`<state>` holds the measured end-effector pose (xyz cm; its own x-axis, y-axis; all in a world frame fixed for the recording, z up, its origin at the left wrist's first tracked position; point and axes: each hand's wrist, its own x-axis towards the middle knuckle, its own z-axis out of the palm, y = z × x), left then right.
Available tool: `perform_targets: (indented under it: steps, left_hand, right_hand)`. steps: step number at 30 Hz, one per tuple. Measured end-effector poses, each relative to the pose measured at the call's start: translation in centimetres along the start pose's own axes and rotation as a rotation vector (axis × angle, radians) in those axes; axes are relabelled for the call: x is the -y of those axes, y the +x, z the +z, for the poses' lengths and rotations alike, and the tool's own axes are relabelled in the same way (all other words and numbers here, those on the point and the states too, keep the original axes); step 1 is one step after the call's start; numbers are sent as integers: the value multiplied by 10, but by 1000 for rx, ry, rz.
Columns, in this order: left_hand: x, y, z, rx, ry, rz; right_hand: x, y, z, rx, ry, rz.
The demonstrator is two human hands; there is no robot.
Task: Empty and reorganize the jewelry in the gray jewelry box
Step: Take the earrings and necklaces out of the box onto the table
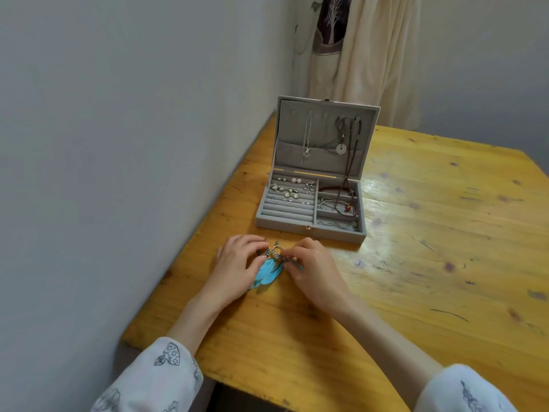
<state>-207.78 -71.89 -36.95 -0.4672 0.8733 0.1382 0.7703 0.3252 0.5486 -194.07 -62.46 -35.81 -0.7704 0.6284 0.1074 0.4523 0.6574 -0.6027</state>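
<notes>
Both hands are working at turquoise feather earrings (267, 270) on the glossy, knotty wooden table (430, 248): the left hand (237, 267) is curling fingers around their metal rings, the right hand (312, 270) is pinching the beaded end. Just behind them the gray jewelry box (312, 230) is standing open, felt-lined, with studs sitting in its ridged rolls, bracelets lying in compartments, pendants hanging in the lid.
</notes>
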Motion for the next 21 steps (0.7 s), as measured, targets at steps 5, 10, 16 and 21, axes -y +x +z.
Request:
perform_targets:
  steps: [5,10,16,21]
  left_hand:
    - [1,0,-4,48,-4,5]
    - [1,2,-11,70,-75,7]
    - [-6,15,-33,58,-175,-16]
    - [-22,63,-46,-2,-188,55]
  right_hand:
    - [10,-2,2,51,-52,0]
    - [15,-1,-6,38,7,-7]
    - [12,16,-30,-29,38,-22]
    - [5,58,-59,-97,87,3]
